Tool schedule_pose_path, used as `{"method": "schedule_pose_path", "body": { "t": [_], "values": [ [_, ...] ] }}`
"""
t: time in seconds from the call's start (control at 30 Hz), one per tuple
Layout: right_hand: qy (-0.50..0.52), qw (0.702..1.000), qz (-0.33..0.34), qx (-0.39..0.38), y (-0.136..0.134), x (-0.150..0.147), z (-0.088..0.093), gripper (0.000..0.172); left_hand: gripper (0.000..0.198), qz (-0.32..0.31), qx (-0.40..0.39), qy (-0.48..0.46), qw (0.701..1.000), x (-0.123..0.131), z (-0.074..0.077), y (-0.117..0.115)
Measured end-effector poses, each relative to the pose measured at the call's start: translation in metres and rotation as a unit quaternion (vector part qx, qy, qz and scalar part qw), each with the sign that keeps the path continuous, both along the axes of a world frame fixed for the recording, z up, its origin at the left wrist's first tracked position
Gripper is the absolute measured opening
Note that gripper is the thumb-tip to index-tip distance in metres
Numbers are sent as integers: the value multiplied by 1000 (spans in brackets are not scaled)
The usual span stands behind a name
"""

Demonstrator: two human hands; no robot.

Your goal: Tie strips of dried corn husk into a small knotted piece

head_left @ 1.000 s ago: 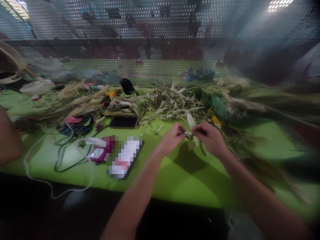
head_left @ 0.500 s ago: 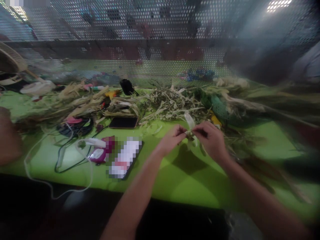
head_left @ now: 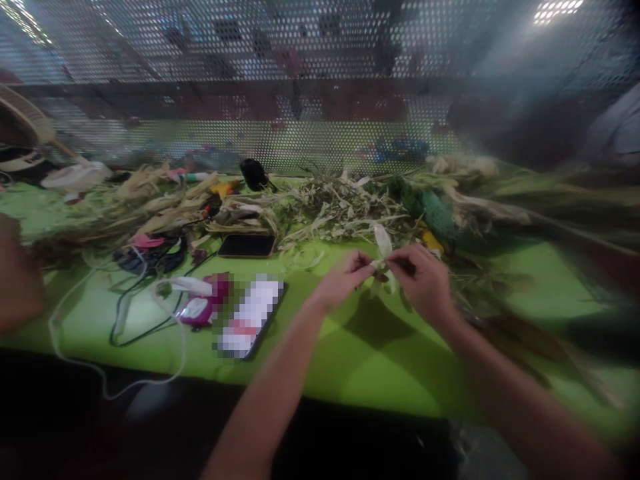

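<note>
Both my hands meet over the green table (head_left: 380, 360), just in front of a heap of dried leaves. My left hand (head_left: 343, 280) pinches the lower end of a pale leaf strip (head_left: 383, 243). My right hand (head_left: 424, 277) is closed on the same strip from the other side, fingertips touching the left hand's. The strip's pale tip sticks up above my fingers, and a few loose ends hang below them.
A heap of dried leaves and husks (head_left: 330, 207) runs along the back of the table. A dark phone (head_left: 247, 245), a second phone (head_left: 250, 317), a pink gadget (head_left: 197, 310) and cables (head_left: 120, 320) lie at left. Another person's arm (head_left: 17, 280) shows at far left. A perforated metal screen (head_left: 320, 80) stands behind.
The hands stay almost in place; the strip's pale tip has shifted slightly between my fingers. The arm at far left has moved a little.
</note>
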State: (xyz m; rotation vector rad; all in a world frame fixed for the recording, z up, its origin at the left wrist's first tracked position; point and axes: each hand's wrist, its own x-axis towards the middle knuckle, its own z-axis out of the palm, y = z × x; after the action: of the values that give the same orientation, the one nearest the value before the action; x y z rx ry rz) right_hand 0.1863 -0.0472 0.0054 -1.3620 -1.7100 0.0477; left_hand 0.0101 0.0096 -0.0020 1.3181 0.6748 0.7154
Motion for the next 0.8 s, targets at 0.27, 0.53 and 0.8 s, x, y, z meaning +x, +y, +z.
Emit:
{"method": "schedule_pose_path", "body": {
  "t": [0.27,0.53,0.8],
  "values": [
    [-4,1000,-7,7,0,0,-1,6,24,12,-18,-21,1000,2,0,0],
    [5,999,39,-30,-2,-2,2,3,19,43,-17,-8,999,0,-5,2],
    [21,996,53,-68,-3,-4,0,9,10,74,2,4,997,6,-4,0]
  ]
}}
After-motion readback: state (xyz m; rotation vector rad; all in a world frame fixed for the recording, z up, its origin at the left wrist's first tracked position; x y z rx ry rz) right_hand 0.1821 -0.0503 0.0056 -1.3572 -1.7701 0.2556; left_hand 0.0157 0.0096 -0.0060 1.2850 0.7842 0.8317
